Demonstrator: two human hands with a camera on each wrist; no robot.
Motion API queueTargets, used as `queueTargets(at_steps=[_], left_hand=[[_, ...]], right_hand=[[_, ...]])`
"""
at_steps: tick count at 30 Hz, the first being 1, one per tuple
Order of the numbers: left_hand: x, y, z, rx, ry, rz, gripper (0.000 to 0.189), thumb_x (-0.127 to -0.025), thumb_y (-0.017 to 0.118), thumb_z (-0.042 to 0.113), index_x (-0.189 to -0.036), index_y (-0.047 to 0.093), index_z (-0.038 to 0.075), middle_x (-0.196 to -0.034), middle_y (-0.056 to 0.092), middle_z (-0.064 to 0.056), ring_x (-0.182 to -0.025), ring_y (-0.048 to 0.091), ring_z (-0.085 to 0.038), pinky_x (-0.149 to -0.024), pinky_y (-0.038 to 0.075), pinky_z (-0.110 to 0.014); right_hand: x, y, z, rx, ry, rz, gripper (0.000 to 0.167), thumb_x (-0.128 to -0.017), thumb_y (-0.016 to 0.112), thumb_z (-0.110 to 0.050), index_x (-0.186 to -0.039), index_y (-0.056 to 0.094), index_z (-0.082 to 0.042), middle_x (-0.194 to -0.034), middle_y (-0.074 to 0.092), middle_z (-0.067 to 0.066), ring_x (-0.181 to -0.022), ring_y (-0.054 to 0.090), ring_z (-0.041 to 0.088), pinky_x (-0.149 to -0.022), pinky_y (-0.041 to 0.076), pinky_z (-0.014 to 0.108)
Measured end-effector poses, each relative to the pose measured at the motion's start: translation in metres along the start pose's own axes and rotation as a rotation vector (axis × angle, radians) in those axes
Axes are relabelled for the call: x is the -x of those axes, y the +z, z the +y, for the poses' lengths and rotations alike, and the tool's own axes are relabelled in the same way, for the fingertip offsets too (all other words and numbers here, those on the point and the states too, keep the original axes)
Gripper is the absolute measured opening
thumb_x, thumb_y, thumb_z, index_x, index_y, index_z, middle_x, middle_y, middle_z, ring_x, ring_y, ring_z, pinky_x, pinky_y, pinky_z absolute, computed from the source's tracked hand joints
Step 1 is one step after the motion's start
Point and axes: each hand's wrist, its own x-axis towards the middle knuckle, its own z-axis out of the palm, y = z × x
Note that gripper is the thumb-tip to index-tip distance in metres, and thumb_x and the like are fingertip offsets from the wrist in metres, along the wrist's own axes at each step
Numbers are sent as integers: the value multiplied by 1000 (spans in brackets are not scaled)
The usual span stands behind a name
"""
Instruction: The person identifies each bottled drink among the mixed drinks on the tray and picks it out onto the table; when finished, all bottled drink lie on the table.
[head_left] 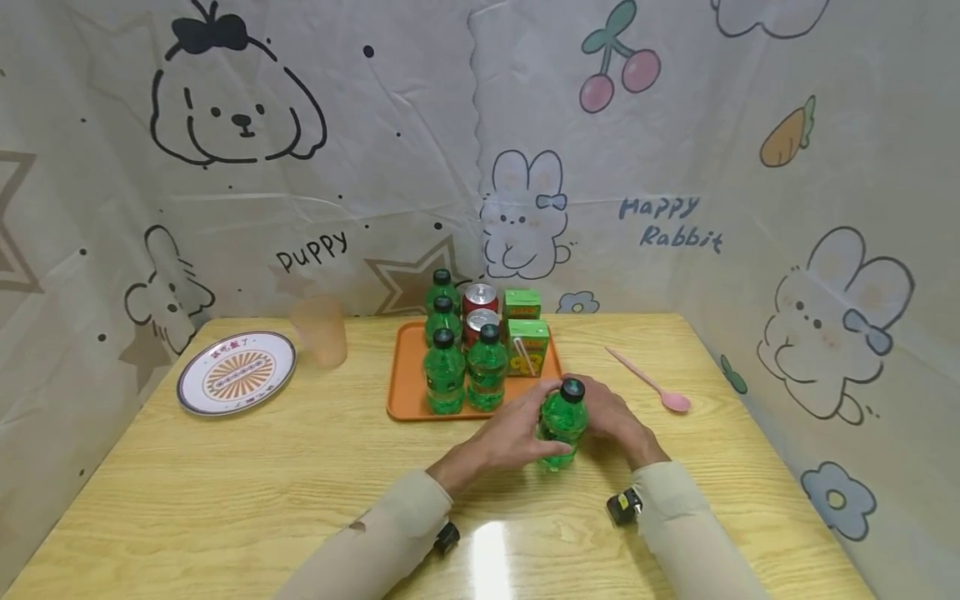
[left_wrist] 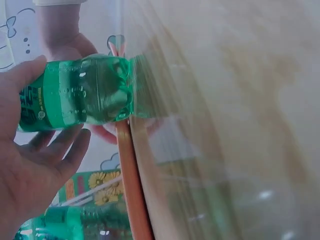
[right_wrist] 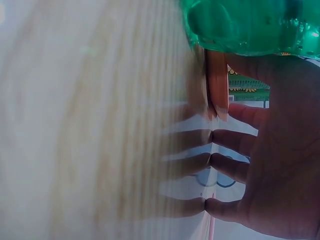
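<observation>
My left hand (head_left: 513,429) holds a green plastic bottle (head_left: 561,425) with a black cap, the thumb on one side and the fingers on the other. The bottle stands upright just off the front right corner of an orange tray (head_left: 408,410). Beside the bottle, my right hand (head_left: 606,410) has its fingers spread and fairly straight, fingertips on the table by the tray's corner. In the right wrist view the fingers (right_wrist: 232,142) show nothing gripped between them. On the tray stand several more green bottles (head_left: 446,379), two red cans (head_left: 481,298) and two green drink cartons (head_left: 528,354).
A pink spoon (head_left: 675,402) lies to the right of the tray. At the left are a white patterned plate (head_left: 262,400) and a translucent peach cup (head_left: 328,333). A printed cloth (head_left: 420,192) hangs behind the wooden table (head_left: 285,492).
</observation>
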Motion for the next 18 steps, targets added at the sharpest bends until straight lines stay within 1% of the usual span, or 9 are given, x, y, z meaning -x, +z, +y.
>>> queueTargets(at_steps=[3, 4, 6, 8, 10, 12, 15, 16, 18], left_hand=[[3, -5, -2, 45, -5, 13, 81, -84, 72, 46, -148, 25, 26, -144, 45, -4, -121, 57, -22, -95, 51, -37], [5, -8, -4, 66, -14, 20, 81, -84, 72, 45, -148, 25, 27, -144, 44, -3, -120, 58, -22, -94, 51, -36], [8, -13, -6, 106, -26, 45, 78, -85, 72, 43, -147, 27, 27, -143, 44, -2, -119, 58, -21, -94, 51, -37], [12, -18, -10, 125, -36, 77, 75, -85, 72, 42, -145, 28, 29, -141, 45, -1, -120, 57, -20, -96, 50, -39], [16, -23, -13, 141, -48, 113, 74, -84, 73, 40, -144, 30, 29, -139, 46, -1, -120, 56, -20, -96, 49, -41], [21, -28, -16, 156, -51, 148, 73, -84, 74, 38, -143, 31, 29, -138, 47, -3, -120, 56, -21, -96, 49, -44], [30, -35, -22, 166, -36, 198, 74, -84, 75, 33, -143, 31, 23, -138, 47, -8, -119, 56, -25, -95, 49, -48], [33, -37, -24, 167, -28, 215, 75, -84, 75, 32, -144, 31, 21, -138, 47, -9, -119, 56, -26, -95, 49, -49], [38, -42, -29, 174, -10, 251, 76, -84, 76, 27, -144, 30, 15, -138, 47, -12, -118, 56, -28, -95, 48, -52]], right_hand=[[0, 0, 0, -8, -12, 1, 33, -95, 55, -30, -125, 56, -15, -129, 58, 14, -118, 56, 37, -85, 49, 60], [-1, 0, 0, -16, -5, -3, 32, -96, 54, -31, -125, 56, -16, -129, 58, 13, -118, 56, 36, -86, 49, 59], [0, 0, 0, -28, 5, -10, 38, -97, 52, -31, -131, 53, -13, -134, 55, 14, -122, 53, 38, -89, 47, 62], [1, 0, 0, -36, 23, -20, 43, -97, 52, -32, -136, 51, -12, -138, 52, 16, -126, 51, 39, -92, 45, 63], [2, 0, 0, -53, 46, -31, 50, -98, 51, -33, -142, 45, -9, -144, 47, 18, -131, 45, 42, -99, 41, 64], [4, -1, 0, -61, 51, -39, 55, -98, 50, -34, -145, 41, -7, -147, 43, 21, -135, 41, 44, -102, 38, 64], [4, -1, -1, -82, 61, -45, 56, -99, 48, -35, -146, 40, -6, -147, 42, 22, -136, 39, 44, -105, 36, 62], [4, -2, -1, -81, 59, -45, 56, -99, 48, -35, -146, 40, -6, -147, 43, 22, -135, 40, 44, -105, 36, 62], [3, -1, -1, -81, 54, -42, 52, -98, 48, -36, -142, 45, -8, -143, 48, 20, -132, 45, 43, -101, 40, 61]])
